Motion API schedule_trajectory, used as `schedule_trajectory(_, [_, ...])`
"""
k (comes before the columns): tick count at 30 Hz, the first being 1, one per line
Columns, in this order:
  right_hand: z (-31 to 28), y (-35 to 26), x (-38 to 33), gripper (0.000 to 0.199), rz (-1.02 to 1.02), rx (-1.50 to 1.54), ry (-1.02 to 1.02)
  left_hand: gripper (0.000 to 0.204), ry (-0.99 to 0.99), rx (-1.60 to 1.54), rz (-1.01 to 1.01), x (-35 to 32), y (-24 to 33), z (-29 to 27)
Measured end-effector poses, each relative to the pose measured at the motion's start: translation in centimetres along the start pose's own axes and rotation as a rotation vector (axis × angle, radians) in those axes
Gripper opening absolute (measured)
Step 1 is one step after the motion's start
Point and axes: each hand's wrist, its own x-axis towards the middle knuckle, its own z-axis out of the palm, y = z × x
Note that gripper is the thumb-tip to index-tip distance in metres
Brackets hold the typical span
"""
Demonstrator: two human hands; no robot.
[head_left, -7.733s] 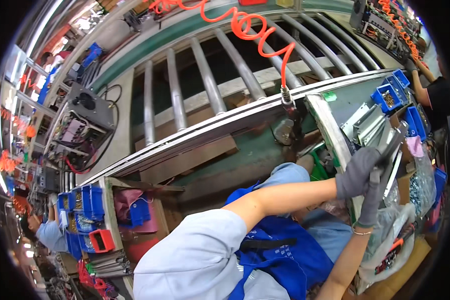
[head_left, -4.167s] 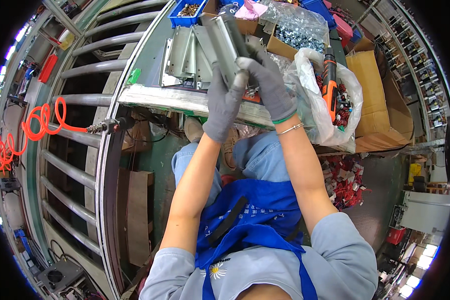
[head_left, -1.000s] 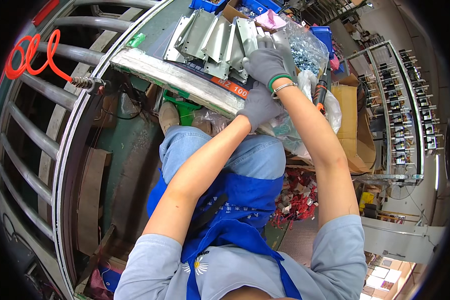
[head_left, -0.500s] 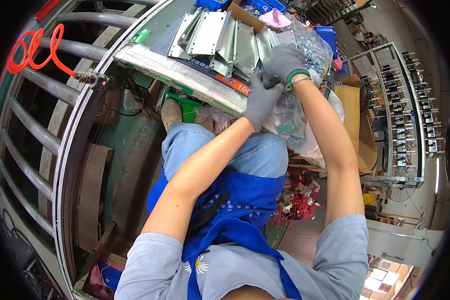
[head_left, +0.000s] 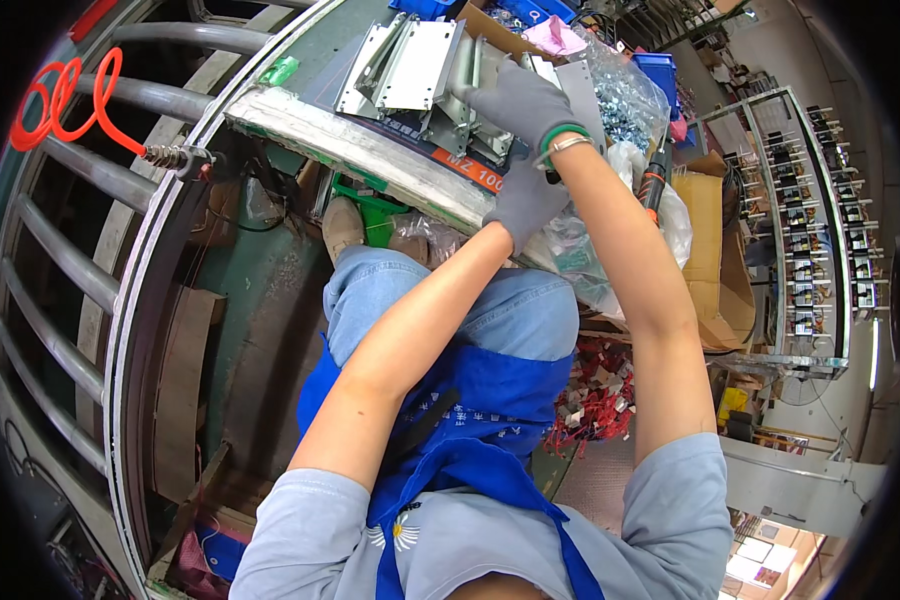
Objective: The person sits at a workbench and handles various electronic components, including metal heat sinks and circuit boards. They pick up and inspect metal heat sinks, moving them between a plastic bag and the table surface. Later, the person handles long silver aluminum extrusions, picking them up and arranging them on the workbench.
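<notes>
Seated at a cluttered bench (head_left: 300, 130), you lean both gloved hands in among a row of silvery metal brackets (head_left: 418, 68), which stand and lean against one another near the bench's front edge. Your right hand (head_left: 523, 98) reaches leftward across the nearer end of the row, its fingers extended over the metal; whether they have hold of a bracket, you cannot be told from this angle. Your left hand (head_left: 527, 200) sits lower, at the bench's front edge, tucked below your right wrist, its fingers largely hidden; how far it is open, and what it may hold, cannot be told. A silver bracelet (head_left: 570, 144) circles your right wrist. Under the brackets lies a dark panel with an orange band (head_left: 470, 171). Beyond your right hand, a clear plastic bag (head_left: 625, 105) spreads around a heap of small shiny parts, with a pink cloth (head_left: 556, 37) near it and a blue bin (head_left: 658, 76) behind. To your right, an orange-and-black tool (head_left: 655, 183) stands in a whitish bag (head_left: 676, 232), just beside a cardboard box (head_left: 707, 225). A coiled orange air hose (head_left: 102, 105) hangs over metal rollers (head_left: 160, 97) at your left, and a green crate (head_left: 378, 218) rests near your shoes below the bench.
</notes>
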Motion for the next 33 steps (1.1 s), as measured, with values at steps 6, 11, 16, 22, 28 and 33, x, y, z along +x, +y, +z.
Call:
schedule_trajectory(6, [-1.7, 1.9, 0.0, 0.049, 0.04, 0.04, -0.107, 0.065, 0.021, 0.112, -0.128, -1.3, 1.9, -0.4])
schedule_trajectory(11, [-2.2, 5.2, -1.7, 0.043, 0.05, -0.058, -0.091, 0.053, 0.044, 0.122, -0.117, -2.2, 2.8, -0.9])
schedule_trajectory(16, [-2.2, 5.3, -1.4, 0.04, 0.044, -0.1, -0.16, 0.04, 0.171, -0.013, -0.191, -2.6, 3.2, -2.4])
schedule_trajectory(22, [-2.5, 4.3, -2.0, 0.035, 0.007, -0.261, -0.169, 0.078, 0.179, -0.068, -0.07, -2.1, 2.3, -0.1])
schedule_trajectory(28, [-2.9, 4.0, -4.0, 0.053, -0.195, -0.295, 0.062, 0.08, 0.042, 0.12, -0.115, -2.0, 2.7, -0.1])
schedule_trajectory(33, [-0.3, 2.5, -3.1, 0.067, -0.325, -0.058, -0.214, 0.081, -0.213, 0.231, -0.095, -1.7, 2.0, -0.4])
